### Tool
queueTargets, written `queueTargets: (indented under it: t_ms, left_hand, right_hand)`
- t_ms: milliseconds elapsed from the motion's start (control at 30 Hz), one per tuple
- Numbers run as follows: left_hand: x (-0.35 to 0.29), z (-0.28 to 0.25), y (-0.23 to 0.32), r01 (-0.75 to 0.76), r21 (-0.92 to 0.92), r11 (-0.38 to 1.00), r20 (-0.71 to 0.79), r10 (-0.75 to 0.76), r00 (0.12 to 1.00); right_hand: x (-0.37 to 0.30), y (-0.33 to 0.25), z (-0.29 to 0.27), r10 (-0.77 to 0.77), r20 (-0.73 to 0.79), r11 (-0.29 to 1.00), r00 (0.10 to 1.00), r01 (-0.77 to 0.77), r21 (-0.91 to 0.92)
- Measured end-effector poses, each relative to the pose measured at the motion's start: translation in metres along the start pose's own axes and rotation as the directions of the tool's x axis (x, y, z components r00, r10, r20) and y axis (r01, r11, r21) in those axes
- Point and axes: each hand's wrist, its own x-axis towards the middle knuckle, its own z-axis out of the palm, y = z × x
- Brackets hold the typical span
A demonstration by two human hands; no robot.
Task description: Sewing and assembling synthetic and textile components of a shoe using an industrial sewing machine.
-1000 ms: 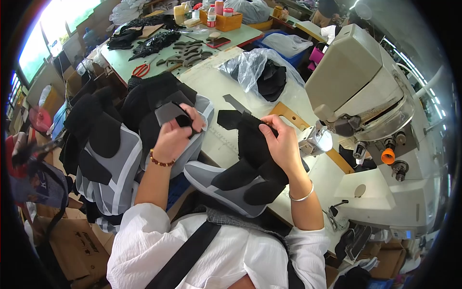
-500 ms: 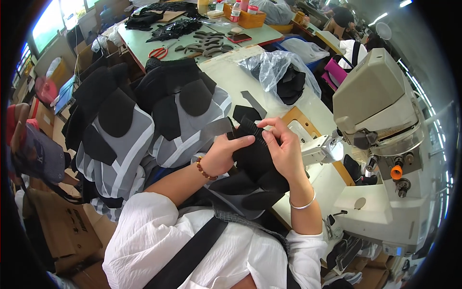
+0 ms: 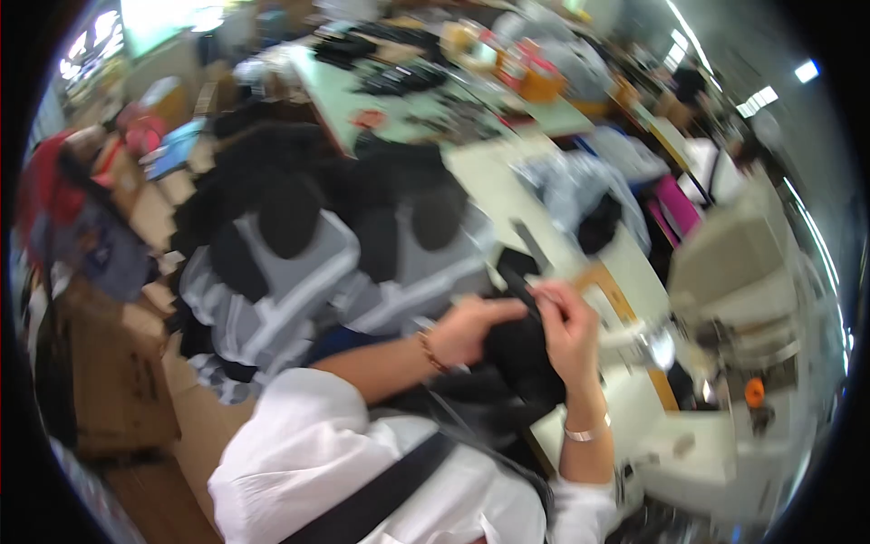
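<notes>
My left hand (image 3: 471, 328) and right hand (image 3: 569, 328) both pinch the soft black fabric piece (image 3: 524, 358) just left of the cream sewing machine (image 3: 739, 272); it looks light and floppy, best gripped along its edge.

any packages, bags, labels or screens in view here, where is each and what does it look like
Cardboard box: low at the person's left, on the floor; brown, boxy, blurred.
Clear plastic bag: on the pale table beyond the hands, crumpled, with dark pieces inside.
Orange container: far end of the green table; small, blurred.
Bright panel: top left; may be a window or a screen, too blurred to tell.
No readable label shows.
</notes>
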Motion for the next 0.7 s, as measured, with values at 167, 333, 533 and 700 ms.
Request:
queueTargets:
  t_ms: [167,333,533,700]
  left_hand:
    - [0.012,-0.023,-0.026,0.129,-0.215,0.968,0.166,-0.094,0.982]
    - [-0.045,-0.03,-0.003,0.178,-0.392,0.903,0.288,-0.063,0.956]
    - [-0.078,-0.026,0.011,0.053,-0.442,0.895,0.243,0.063,0.968]
    - [-0.09,-0.034,0.009,0.0,-0.469,0.883,0.223,0.118,0.968]
  right_hand:
    - [-0.004,-0.02,-0.001,0.059,0.086,0.982,0.995,-0.043,-0.181]
    - [0.01,-0.064,0.014,-0.187,0.364,0.941,0.913,0.272,-0.2]
    - [0.015,-0.107,0.026,-0.195,0.47,0.883,0.861,0.362,-0.298]
    - [0.011,-0.118,0.038,-0.175,0.505,0.877,0.845,0.367,-0.309]
